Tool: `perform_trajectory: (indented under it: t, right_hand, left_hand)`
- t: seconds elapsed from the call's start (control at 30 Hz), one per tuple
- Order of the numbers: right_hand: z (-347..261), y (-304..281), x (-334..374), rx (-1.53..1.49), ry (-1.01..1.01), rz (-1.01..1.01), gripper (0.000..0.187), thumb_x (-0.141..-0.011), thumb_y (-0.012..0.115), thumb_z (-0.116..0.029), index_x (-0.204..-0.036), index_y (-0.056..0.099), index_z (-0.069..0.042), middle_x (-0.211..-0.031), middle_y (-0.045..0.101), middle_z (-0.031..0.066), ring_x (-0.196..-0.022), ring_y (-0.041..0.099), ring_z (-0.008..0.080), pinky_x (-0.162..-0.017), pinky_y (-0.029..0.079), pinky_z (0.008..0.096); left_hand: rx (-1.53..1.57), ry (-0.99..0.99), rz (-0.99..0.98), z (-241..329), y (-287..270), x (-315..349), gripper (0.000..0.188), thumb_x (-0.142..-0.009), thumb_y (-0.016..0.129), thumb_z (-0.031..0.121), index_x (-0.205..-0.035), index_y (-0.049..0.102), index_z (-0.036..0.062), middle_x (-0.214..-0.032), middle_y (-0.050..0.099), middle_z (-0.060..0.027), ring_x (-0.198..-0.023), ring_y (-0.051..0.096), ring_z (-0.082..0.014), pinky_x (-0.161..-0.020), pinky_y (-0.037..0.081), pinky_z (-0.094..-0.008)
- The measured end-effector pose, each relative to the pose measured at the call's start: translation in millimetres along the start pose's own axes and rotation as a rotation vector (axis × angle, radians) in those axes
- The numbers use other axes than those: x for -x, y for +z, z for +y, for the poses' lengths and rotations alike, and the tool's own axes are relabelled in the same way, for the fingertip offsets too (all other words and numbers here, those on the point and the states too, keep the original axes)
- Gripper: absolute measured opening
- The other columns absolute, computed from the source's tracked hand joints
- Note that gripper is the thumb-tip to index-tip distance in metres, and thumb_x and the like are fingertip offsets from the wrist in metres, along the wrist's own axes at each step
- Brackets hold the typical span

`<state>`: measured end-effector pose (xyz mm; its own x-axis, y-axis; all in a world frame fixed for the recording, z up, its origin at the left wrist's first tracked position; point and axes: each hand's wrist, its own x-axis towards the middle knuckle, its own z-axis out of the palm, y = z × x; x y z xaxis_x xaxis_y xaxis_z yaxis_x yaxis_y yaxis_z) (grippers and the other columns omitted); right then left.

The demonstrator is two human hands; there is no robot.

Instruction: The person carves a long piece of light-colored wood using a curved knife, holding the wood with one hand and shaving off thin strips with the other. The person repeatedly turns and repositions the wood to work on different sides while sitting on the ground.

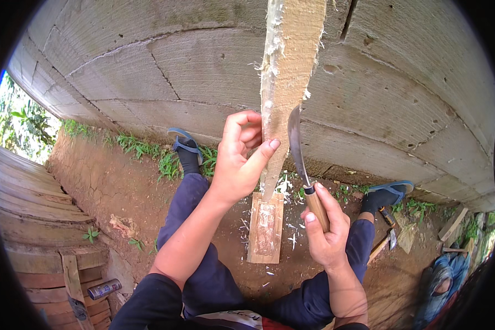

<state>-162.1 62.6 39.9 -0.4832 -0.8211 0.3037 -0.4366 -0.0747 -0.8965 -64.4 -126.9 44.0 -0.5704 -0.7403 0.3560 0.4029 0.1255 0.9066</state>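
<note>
A long pale wooden plank (292,66), rough and frayed along its edges, stands upright in front of me and narrows toward its lower end. My left hand (242,157) grips its left edge, thumb across the front and fingers curled at the side. In my right hand (328,234) is a knife (295,140) with a curved blade and a wooden handle. The blade points up along the plank's right edge; whether it touches cannot be made out. The plank's tip comes down at the far end of a flat wooden block (265,250) with a recessed face, lying between my legs.
A grey block wall (203,66) rises close ahead. Wood shavings (292,239) litter the dirt around the block. Stacked boards (38,220) and a can (104,289) are at left. Tools (388,217), one with a metal head, lie beside my right foot; blue cloth (443,280) sits farther right.
</note>
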Motion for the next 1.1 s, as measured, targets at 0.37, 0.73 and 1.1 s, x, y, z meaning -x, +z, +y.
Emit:
perform_trajectory:
  t: [0.37, 0.73, 1.1]
  right_hand:
    - [0.2, -0.5, 1.5, 0.025, 0.075, 0.142, 0.042, -0.091, 0.052, -0.011, -0.128, 0.049, 0.008, -0.096, 0.058, 0.0138, -0.082, 0.057, 0.0203, -0.077, 0.046, 0.0309]
    - [14.7, 11.4, 7.9, -0.048, -0.179, 0.236, 0.036, -0.082, 0.057, 0.004, -0.109, 0.034, -0.002, -0.102, 0.048, 0.0166, -0.088, 0.051, 0.0199, -0.079, 0.045, 0.0313]
    - [3.7, 2.0, 5.9, 0.229, -0.080, 0.174, 0.033, -0.088, 0.058, -0.004, -0.117, 0.045, 0.005, -0.098, 0.060, 0.0185, -0.082, 0.062, 0.0235, -0.075, 0.049, 0.0335]
  left_hand:
    - [-0.046, -0.065, 0.007, 2.0, 3.3, 2.0, 0.042, -0.089, 0.062, 0.001, -0.126, 0.042, -0.0017, -0.116, 0.061, -0.0127, -0.107, 0.058, -0.0161, -0.092, 0.047, -0.0294]
    - [-0.188, -0.125, -0.037, -3.1, 3.5, 3.0, 0.038, -0.092, 0.060, 0.008, -0.126, 0.046, -0.0031, -0.114, 0.062, -0.0107, -0.105, 0.058, -0.0127, -0.092, 0.045, -0.0272]
    - [-0.228, -0.080, -0.048, -4.7, 6.7, 4.8, 0.038, -0.092, 0.060, 0.008, -0.126, 0.046, -0.0023, -0.113, 0.061, -0.0096, -0.105, 0.058, -0.0134, -0.092, 0.045, -0.0281]
